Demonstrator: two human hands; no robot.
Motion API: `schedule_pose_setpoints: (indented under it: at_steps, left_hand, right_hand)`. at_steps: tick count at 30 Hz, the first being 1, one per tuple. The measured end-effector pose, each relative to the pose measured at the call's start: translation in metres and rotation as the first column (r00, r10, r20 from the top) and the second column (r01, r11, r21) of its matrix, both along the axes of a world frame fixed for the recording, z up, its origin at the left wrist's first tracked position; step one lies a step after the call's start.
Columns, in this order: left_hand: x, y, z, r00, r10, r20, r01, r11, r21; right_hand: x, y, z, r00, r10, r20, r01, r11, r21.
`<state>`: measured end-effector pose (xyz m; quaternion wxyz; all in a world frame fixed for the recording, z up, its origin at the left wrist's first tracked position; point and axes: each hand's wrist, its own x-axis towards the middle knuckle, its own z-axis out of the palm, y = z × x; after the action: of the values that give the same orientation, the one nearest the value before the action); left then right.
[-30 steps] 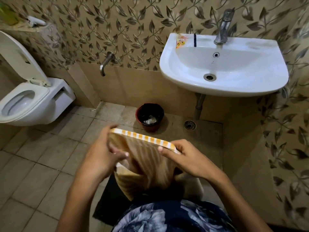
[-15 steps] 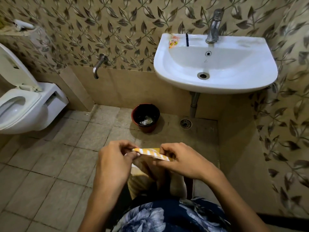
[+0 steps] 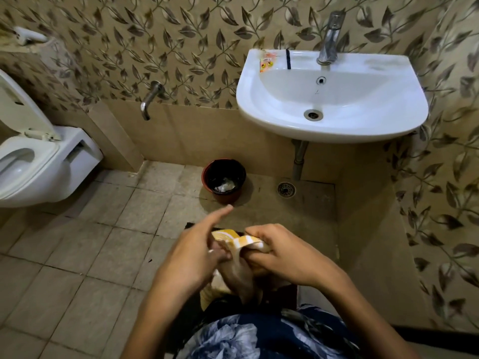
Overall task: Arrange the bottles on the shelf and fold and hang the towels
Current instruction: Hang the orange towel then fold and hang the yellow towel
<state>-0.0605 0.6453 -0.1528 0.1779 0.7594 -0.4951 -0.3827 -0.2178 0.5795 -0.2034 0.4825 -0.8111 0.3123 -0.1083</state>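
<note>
Now that the towel [image 3: 242, 242] is gathered small, both hands clamp it; folding looks nearly done.

We note the towel [image 3: 239, 257] as soft matt cloth, beige with a yellow-and-white striped edge. Far right, the sink [image 3: 331, 99] reads as glossy white ceramic, its tap [image 3: 329, 38] as polished metal. Far left, the toilet [image 3: 39, 161] is glossy white. Floor tiles [image 3: 77, 255] look matt, slightly rough.
</note>
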Motion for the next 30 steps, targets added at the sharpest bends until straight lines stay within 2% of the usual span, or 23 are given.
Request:
schedule_pose_setpoints:
  at_steps: [2, 6, 9, 11, 13, 16, 18, 21, 23, 28, 30]
  left_hand:
    - [-0.01, 0.001, -0.005, 0.997, -0.02, 0.074, 0.023, 0.999, -0.045]
    - [-0.009, 0.006, -0.009, 0.979, 0.17, 0.11, -0.151, 0.974, -0.167]
    - [-0.005, 0.01, -0.006, 0.953, 0.274, 0.128, -0.23, 0.931, -0.283]
    - [-0.003, 0.012, -0.001, 0.939, 0.322, 0.119, -0.267, 0.903, -0.336]
    - [-0.001, 0.013, 0.005, 0.925, 0.366, 0.097, -0.304, 0.871, -0.386]
    - [0.003, 0.012, 0.012, 0.904, 0.424, 0.045, -0.375, 0.84, -0.392]
    - [0.003, 0.011, 0.013, 0.921, 0.389, 0.0, -0.374, 0.885, -0.276]
    - [-0.001, 0.011, 0.008, 0.973, 0.228, -0.033, -0.229, 0.973, -0.039]
    - [-0.009, 0.013, 0.006, 0.993, 0.115, -0.024, -0.114, 0.992, 0.048]
    - [-0.028, 0.011, 0.0, 0.998, -0.056, -0.004, 0.056, 0.998, 0.042]
    - [-0.028, 0.009, 0.0, 0.997, -0.034, 0.063, 0.036, 0.999, -0.027]
  right_hand:
    - [0.003, 0.001, 0.001, 1.0, 0.015, 0.024, -0.015, 1.0, -0.021]
    - [-0.005, -0.004, -0.01, 0.998, -0.019, -0.054, 0.015, 0.997, -0.08]
    - [-0.015, -0.013, -0.022, 0.978, -0.004, -0.208, -0.01, 0.998, -0.062]
    - [-0.021, -0.018, -0.031, 0.93, 0.035, -0.365, -0.052, 0.998, -0.037]
    - [-0.028, -0.02, -0.037, 0.895, 0.055, -0.443, -0.056, 0.998, 0.011]
    - [-0.029, -0.02, -0.037, 0.921, 0.014, -0.389, -0.01, 1.0, 0.012]
    - [-0.025, -0.019, -0.032, 0.952, -0.022, -0.307, 0.023, 1.0, 0.001]
    - [-0.018, -0.015, -0.021, 0.984, -0.081, -0.16, 0.089, 0.995, 0.043]
    - [-0.015, -0.01, -0.014, 0.993, -0.089, -0.08, 0.093, 0.994, 0.058]
    - [-0.008, 0.0, 0.003, 0.995, -0.012, 0.104, 0.005, 0.998, 0.06]
    - [-0.007, 0.002, 0.008, 0.993, 0.05, 0.11, -0.055, 0.997, 0.049]
